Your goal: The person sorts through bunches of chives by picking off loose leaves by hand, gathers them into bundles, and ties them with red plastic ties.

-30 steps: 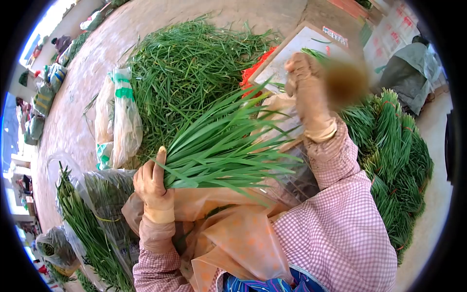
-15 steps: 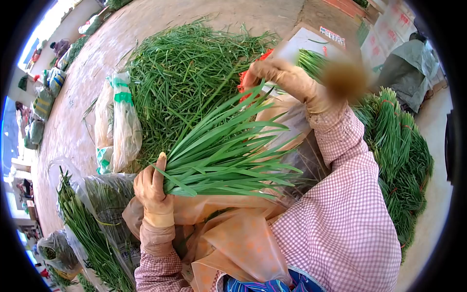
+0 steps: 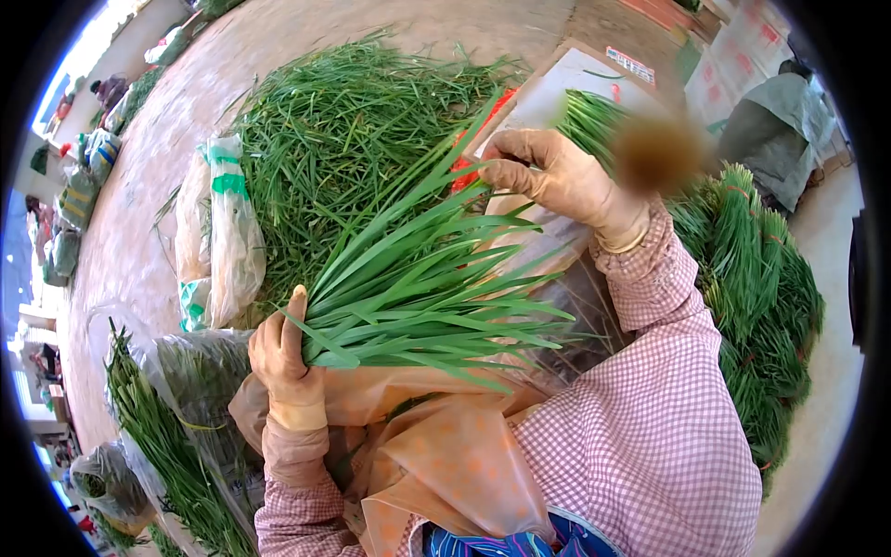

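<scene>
A fanned bunch of long green leaves (image 3: 418, 288) spreads to the right from my left hand (image 3: 288, 357), whose gloved fingers are wrapped round its base. At the bunch's upper tips is my right hand (image 3: 557, 181), also gloved, with thumb and forefinger pinched on a leaf of it. Behind that hand, a smaller bundle of green stalks (image 3: 589, 121) lies on a white board (image 3: 548, 93). An orange translucent apron (image 3: 455, 455) covers my lap beneath the bunch.
A large heap of loose leaves (image 3: 353, 139) lies on the floor ahead. Clear plastic bags with green bands (image 3: 237, 241) are left of it. Tied green bundles (image 3: 752, 278) are stacked at the right. Bagged stalks (image 3: 176, 436) stand at the lower left. A dark round blur hides part of the board.
My right hand has come down and left from the board to the tips of the bunch and pinched a leaf. My left hand keeps its hold, nearly still.
</scene>
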The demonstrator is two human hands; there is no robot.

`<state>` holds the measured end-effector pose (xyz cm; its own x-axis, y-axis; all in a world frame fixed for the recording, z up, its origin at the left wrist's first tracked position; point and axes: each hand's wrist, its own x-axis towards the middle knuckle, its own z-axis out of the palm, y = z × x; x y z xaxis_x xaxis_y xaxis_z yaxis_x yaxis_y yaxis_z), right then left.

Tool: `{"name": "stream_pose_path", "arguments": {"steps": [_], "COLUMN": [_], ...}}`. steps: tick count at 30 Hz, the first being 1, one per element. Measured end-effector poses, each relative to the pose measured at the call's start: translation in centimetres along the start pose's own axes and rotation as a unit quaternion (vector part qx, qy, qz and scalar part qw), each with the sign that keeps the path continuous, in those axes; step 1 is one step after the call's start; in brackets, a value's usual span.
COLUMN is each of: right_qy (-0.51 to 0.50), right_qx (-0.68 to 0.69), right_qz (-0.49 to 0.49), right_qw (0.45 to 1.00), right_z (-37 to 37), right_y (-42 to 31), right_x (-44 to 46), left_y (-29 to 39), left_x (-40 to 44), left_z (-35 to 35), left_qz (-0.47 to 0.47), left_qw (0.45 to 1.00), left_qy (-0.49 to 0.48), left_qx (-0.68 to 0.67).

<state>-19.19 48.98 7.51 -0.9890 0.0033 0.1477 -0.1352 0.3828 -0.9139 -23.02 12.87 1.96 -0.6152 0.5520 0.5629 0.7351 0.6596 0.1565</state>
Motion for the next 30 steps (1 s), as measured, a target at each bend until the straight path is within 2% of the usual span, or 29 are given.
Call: {"name": "stream_pose_path", "arguments": {"steps": [2, 3, 7, 10, 11, 12, 15, 17, 18, 20, 22, 25, 28, 30], "right_qy": [-0.032, -0.015, 0.035, 0.273, 0.311, 0.28, 0.298, 0.143, 0.142, -0.053, -0.129, -0.15, -0.136, -0.091], "right_qx": [0.082, 0.034, -0.014, 0.038, 0.096, 0.172, 0.186, 0.156, 0.156, 0.039, -0.143, -0.149, -0.08, -0.124], "right_qz": [0.036, 0.006, -0.019, -0.056, 0.031, -0.018, -0.06, -0.051, -0.048, 0.02, -0.048, -0.039, -0.071, -0.136], "right_qw": [0.996, 0.999, 0.999, 0.96, 0.945, 0.944, 0.934, 0.976, 0.976, 0.998, 0.98, 0.977, 0.985, 0.979], "right_z": [0.9, 1.3, 2.4, 2.7, 0.8, -1.2, -1.3, -1.2, -0.8, 0.1, 0.3, 2.1, 4.0, 4.7], "right_y": [0.8, 0.7, 0.4, 0.6, 0.9, 1.0, -0.8, -1.9, -2.3, -2.9, -3.4, -3.4, -1.9, -1.6], "right_x": [0.5, 0.6, 0.5, 0.8, 0.8, 0.7, -0.9, -2.9, -3.6, -4.7, -4.4, -4.3, -4.1, -3.9], "left_y": [-0.2, -0.3, -0.2, -0.2, -0.4, -0.4, -0.7, -0.7, -0.6, -0.5, -0.5, -0.4, -0.4, -0.5], "left_x": [-0.3, -0.3, -0.3, -0.2, -0.3, -0.4, -0.4, -0.3, -0.2, 0.0, 0.1, 0.0, -0.3, -0.3], "left_z": [-0.1, 0.0, 0.0, 0.6, 0.3, 0.1, 0.1, 0.2, 0.3, 0.5, 0.6, 0.3, 0.3, 0.3], "left_qz": [-0.003, -0.002, 0.001, 0.03, 0.031, 0.028, 0.001, 0.002, 0.006, 0.008, 0.016, 0.015, 0.006, 0.003], "left_qw": [1.0, 1.0, 1.0, 0.999, 0.999, 0.999, 1.0, 1.0, 1.0, 1.0, 0.999, 0.999, 0.999, 0.999], "left_qy": [-0.003, -0.007, 0.003, 0.014, -0.001, -0.004, 0.01, 0.008, 0.008, 0.014, 0.019, 0.015, 0.01, 0.012], "left_qx": [0.004, 0.005, 0.009, 0.028, 0.016, 0.015, 0.008, 0.013, 0.017, 0.014, 0.023, 0.027, 0.039, 0.032]}}
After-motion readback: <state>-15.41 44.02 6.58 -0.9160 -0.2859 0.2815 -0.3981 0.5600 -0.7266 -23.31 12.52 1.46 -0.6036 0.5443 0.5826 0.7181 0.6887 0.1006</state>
